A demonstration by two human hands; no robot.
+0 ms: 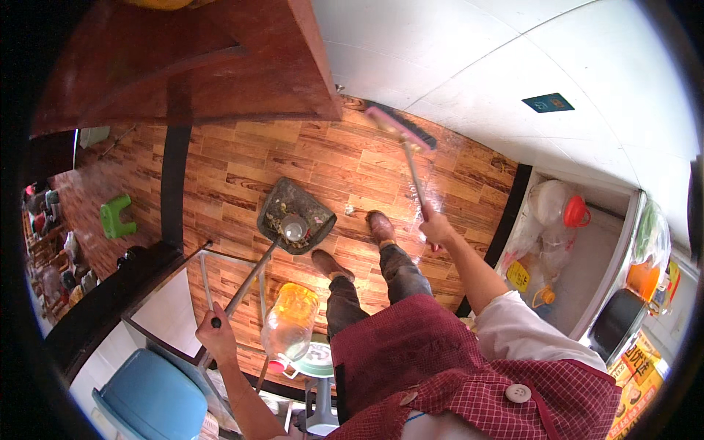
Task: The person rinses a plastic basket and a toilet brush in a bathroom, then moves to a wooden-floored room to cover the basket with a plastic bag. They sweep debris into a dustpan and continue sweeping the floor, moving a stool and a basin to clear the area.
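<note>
My right hand (438, 228) is closed around the handle of a broom (400, 129). Its pink head with dark bristles lies near the foot of the white wall, slightly blurred. In my left hand (216, 334) is the long handle of a dustpan (297, 212), which rests on the wood-patterned floor ahead of my left shoe. Inside the dustpan are a clear plastic cup (293, 227) and loose debris. Wet-looking shine shows on the floor around the broom handle.
A reddish wooden panel (247, 66) juts in at upper left. A large plastic oil bottle (291, 324), metal frame and blue tub (151, 396) are at lower left. A green stool (117, 216) stands beyond the black strip. Bags and containers fill a right-hand recess (591, 286).
</note>
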